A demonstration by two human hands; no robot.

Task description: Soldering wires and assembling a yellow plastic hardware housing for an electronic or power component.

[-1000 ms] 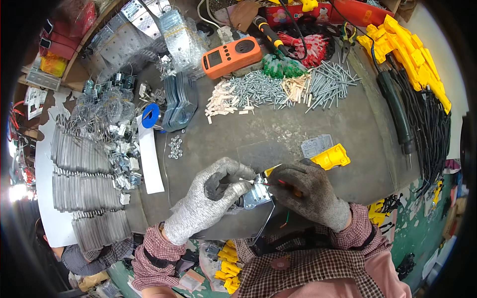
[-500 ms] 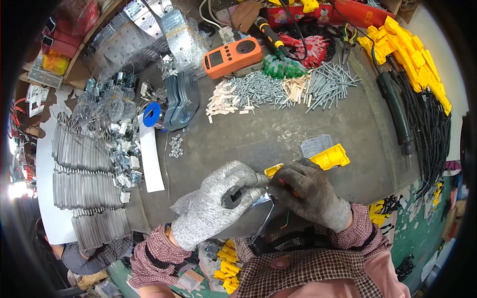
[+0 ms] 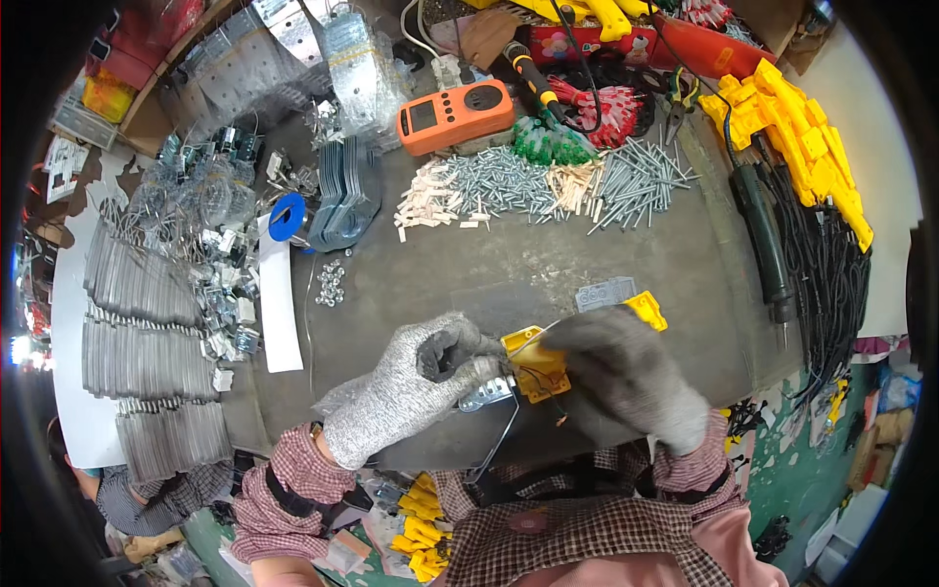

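My left hand (image 3: 416,386), in a pale grey glove, pinches the left edge of an open yellow plastic housing (image 3: 544,383). Thin wires lie inside the housing, and a pale one crosses its upper part. Below my left fingertips a shiny metal plate (image 3: 486,394) sticks out, with a bent metal rod (image 3: 506,438) running down from it. My right hand (image 3: 626,367), in a dark-stained glove, is just right of the housing. Motion smears its fingers, so their grip is unclear. Behind it are another yellow plastic piece (image 3: 648,309) and a grey moulded plastic piece (image 3: 604,293).
Screws (image 3: 499,181), red and green bundles, and an orange meter (image 3: 455,117) lie at the back. A power screwdriver (image 3: 763,235), black cables and yellow housings (image 3: 802,137) are right. Left are metal rods (image 3: 142,347), small nuts (image 3: 331,284) and a blue spool (image 3: 288,217).
My right hand has moved right and slightly up, away from my left fingertips. More of the yellow housing and its wires now shows. My left hand keeps its pinch.
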